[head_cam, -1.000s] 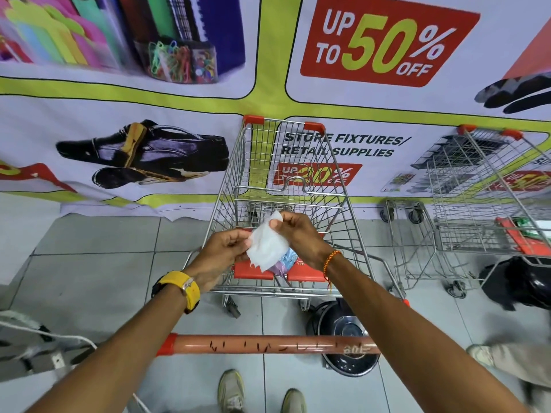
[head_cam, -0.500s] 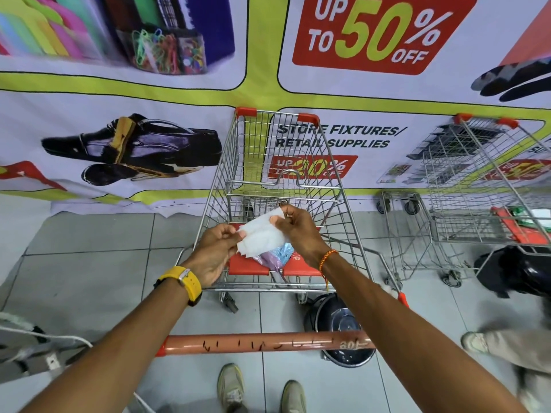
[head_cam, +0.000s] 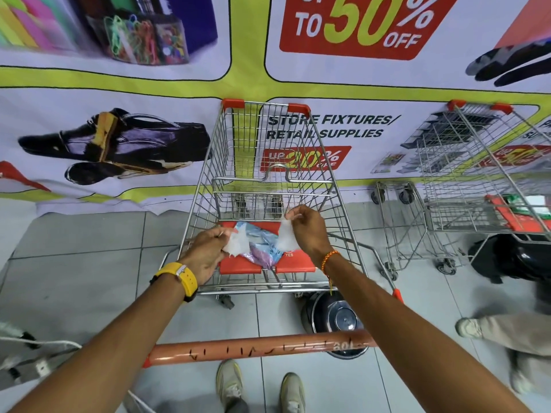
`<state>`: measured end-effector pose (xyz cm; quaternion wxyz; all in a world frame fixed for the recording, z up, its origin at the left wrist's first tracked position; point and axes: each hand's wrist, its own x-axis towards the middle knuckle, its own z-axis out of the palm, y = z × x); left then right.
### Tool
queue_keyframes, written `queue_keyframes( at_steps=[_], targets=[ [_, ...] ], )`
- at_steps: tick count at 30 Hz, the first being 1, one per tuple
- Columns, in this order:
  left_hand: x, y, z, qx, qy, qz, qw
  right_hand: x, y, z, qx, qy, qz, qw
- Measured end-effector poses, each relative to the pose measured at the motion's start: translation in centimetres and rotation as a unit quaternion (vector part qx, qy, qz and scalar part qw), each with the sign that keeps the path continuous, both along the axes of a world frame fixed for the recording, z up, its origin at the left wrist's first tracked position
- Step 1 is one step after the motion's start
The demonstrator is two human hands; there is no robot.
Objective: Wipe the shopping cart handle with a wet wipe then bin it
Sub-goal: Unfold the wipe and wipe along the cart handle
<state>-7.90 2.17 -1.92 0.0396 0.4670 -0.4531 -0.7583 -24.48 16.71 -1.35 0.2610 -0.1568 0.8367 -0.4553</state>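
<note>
I hold a white wet wipe (head_cam: 239, 243) over the cart's red child seat (head_cam: 293, 263). My left hand (head_cam: 205, 253) pinches one end and my right hand (head_cam: 308, 231) pinches the other end. The stretch between them is blurred and thin. A blue and purple wipe packet (head_cam: 264, 244) lies on the seat beneath. The orange cart handle (head_cam: 256, 347) runs across below my forearms, untouched, with black scribbles on it. A round black bin with a shiny lid (head_cam: 337, 317) stands on the floor under the cart.
The wire shopping cart (head_cam: 268, 144) faces a printed banner wall. A second cart (head_cam: 477, 174) stands to the right with a black bag (head_cam: 512, 257) under it. Another person's leg and shoe (head_cam: 492, 332) are at right. Cables (head_cam: 32, 347) lie at left. My shoes (head_cam: 235, 383) are below the handle.
My hands have pulled apart, spreading the wipe that was held bunched between them. The packet on the seat now shows between my hands.
</note>
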Motion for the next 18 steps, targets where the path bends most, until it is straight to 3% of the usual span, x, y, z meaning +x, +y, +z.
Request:
queue_keyframes(
  at_steps=[4,8,10,14,16,18],
  targets=[
    [-0.9,-0.1,-1.3,-0.044,-0.027,-0.04,0.998,0.0,0.2,-0.7,0.098,0.069,0.094,0.988],
    [-2.5,-0.1,-2.4,-0.076,-0.04,-0.094,0.992,0.5,-0.4,-1.7,0.058,-0.071,0.189,0.978],
    [-3.2,-0.2,-3.0,-0.097,-0.028,-0.134,0.986,0.5,-0.8,-2.7,0.032,-0.105,0.19,0.976],
    [-4.1,-1.0,-4.4,-0.188,0.007,-0.187,0.964,0.2,-1.4,-4.4,0.025,-0.071,0.118,0.99],
    [-4.3,-1.9,-5.0,-0.315,0.019,-0.22,0.923,0.2,-1.7,-4.6,0.043,0.001,0.096,0.995],
    [-4.6,-2.8,-5.7,-0.457,0.034,-0.28,0.843,0.1,-2.1,-4.9,0.06,0.076,0.117,0.988]
  ],
)
